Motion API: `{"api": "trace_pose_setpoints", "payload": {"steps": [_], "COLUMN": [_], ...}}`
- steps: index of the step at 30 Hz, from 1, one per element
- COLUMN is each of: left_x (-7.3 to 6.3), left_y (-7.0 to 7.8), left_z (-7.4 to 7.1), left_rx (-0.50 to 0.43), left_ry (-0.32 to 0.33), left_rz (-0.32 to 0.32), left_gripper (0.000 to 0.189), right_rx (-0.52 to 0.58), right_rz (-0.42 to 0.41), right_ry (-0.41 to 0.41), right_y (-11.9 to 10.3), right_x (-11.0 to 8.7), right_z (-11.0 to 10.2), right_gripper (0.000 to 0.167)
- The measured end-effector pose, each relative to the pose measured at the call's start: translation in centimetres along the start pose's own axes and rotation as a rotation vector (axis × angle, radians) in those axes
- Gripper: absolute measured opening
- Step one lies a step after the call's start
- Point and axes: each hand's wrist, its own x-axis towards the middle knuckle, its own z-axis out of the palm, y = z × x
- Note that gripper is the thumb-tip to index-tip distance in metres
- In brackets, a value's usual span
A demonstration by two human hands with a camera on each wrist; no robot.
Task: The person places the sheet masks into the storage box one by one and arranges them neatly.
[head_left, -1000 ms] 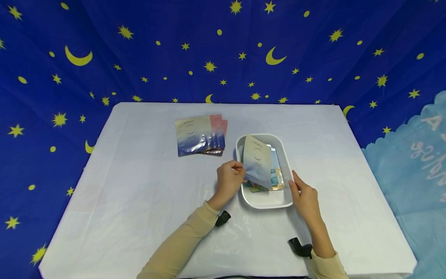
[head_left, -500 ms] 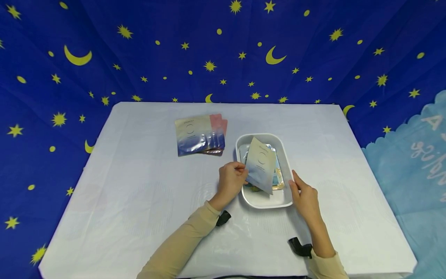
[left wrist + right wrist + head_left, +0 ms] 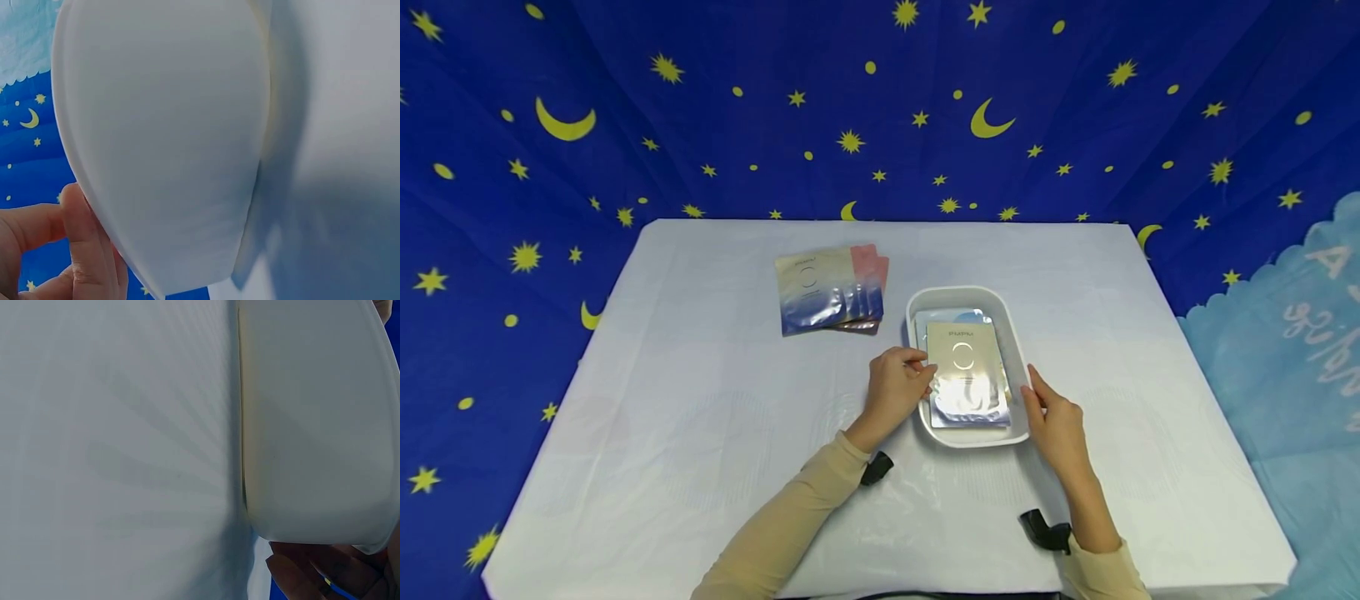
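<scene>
A white plastic tub (image 3: pixel 1017 358) stands right of the table's middle. Inside it, a cream-to-blue face mask packet (image 3: pixel 966 392) lies over other packets, of which only edges show. My left hand (image 3: pixel 895 383) is at the tub's left rim and pinches the packet's left edge between thumb and fingers. On the opposite side, my right hand (image 3: pixel 1056 421) grips the tub's right rim. The left wrist view shows the tub's outer wall (image 3: pixel 162 144) with curled fingers (image 3: pixel 84 250) at the rim. In the right wrist view, fingers (image 3: pixel 325 569) bend under the rim.
A fanned stack of similar face mask packets (image 3: pixel 820 292), cream, blue and pink, lies to the tub's upper left. A white cloth covers the table (image 3: pixel 700 375). Behind it hangs a blue curtain (image 3: pixel 790 50) with yellow stars and moons.
The packet in my left hand has swung from tilted to flat, coming down over the other packets in the tub. My right hand stays on the rim. The stack at left is unmoved.
</scene>
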Motion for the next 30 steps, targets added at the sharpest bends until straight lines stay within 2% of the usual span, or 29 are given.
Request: {"api": "trace_pose_setpoints", "payload": {"steps": [5,11,15,18,23,26,30], "left_x": [0.2,0.5,0.8,1.1,1.9,2.4,3.3], "left_y": [-0.3,-0.6,-0.9,-1.2,-1.8,-2.3,-2.9], "left_z": [-0.3,-1.1,-2.1,-3.1,-5.2,-6.8,-9.5], "left_rx": [-0.013,0.005,0.081,0.152,0.211,0.246,0.293], "left_ry": [0.014,0.041,0.090,0.138,0.221,0.282,0.351], "left_rz": [-0.014,0.013,0.004,-0.001,0.000,-0.008,-0.055], "left_gripper": [0.021,0.020,0.020,0.021,0.021,0.023,0.031], "right_rx": [-0.001,-0.005,-0.007,-0.011,-0.015,-0.015,-0.014], "right_rz": [0.002,0.004,0.002,0.003,0.010,0.008,0.005], "right_ry": [-0.002,-0.001,0.002,0.004,0.001,-0.002,0.001], "right_y": [0.0,0.0,0.0,0.0,0.0,0.0,0.0], "right_x": [0.0,0.0,0.0,0.0,0.0,0.0,0.0], "right_z": [0.0,0.0,0.0,0.0,0.0,0.0,0.0], "right_gripper": [0.037,0.037,0.037,0.036,0.037,0.037,0.037]}}
